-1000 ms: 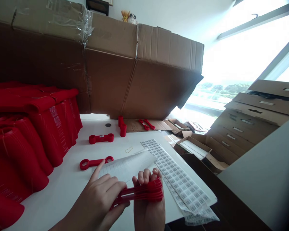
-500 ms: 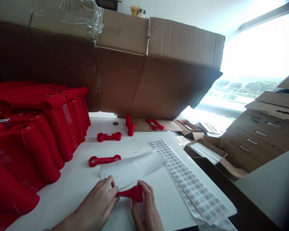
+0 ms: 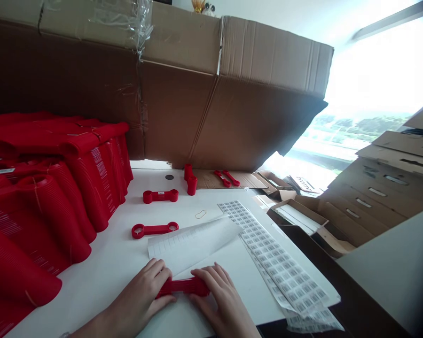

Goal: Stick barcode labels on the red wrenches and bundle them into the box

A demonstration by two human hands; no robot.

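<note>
Between my hands, low in the middle of the view, is a red dumbbell-shaped piece [image 3: 184, 285] lying crosswise. My left hand [image 3: 144, 291] has its fingers wrapped round the left end. The right end is gripped by my right hand [image 3: 222, 293], its fingers over the top and thumb below. Just beyond them a white paper sheet [image 3: 193, 241] lies on the table. Farther off are a red piece with two ring ends [image 3: 155, 229], another with a small label [image 3: 160, 195] and an upright one [image 3: 191, 183].
Large stacks of red pieces [image 3: 56, 202] fill the left side. Sticker sheets [image 3: 275, 256] run along the table's right part. A big cardboard box [image 3: 232, 117] leans over the back, with two red pieces [image 3: 227, 178] under it. Open cartons [image 3: 299, 216] stand at the right.
The red piece between my hands has turned and now lies level. Both hands have closed farther over its ends. The view has shifted slightly.
</note>
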